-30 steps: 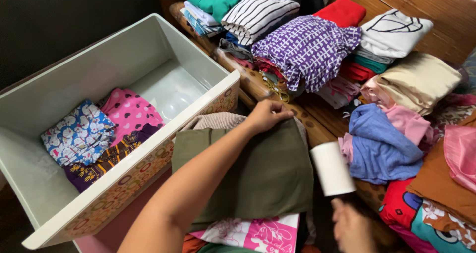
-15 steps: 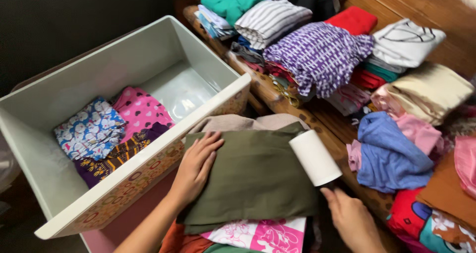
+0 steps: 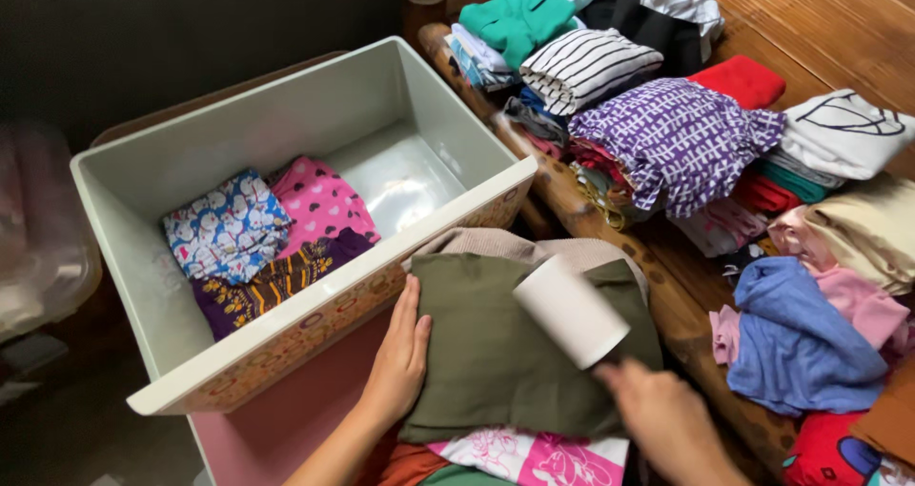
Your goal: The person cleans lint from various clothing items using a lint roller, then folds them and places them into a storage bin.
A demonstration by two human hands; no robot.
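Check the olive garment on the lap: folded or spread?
Folded: the olive garment lies as a compact rectangle, left hand flat on its edge, lint roller over it.

We count three folded garments inside the one open plastic drawer [image 3: 143, 229]: a blue cartoon-print piece [image 3: 225, 227], a pink heart-print piece [image 3: 322, 205] and a dark purple piece with yellow pattern [image 3: 272, 281]. We see two hands, the left hand [image 3: 398, 357] and the right hand [image 3: 662, 424], one white lint roller [image 3: 570, 312] and one olive green folded garment [image 3: 505, 353]. On the wooden bench we count one striped garment [image 3: 589, 67], one purple checked garment [image 3: 681, 138] and one blue garment [image 3: 805, 338].
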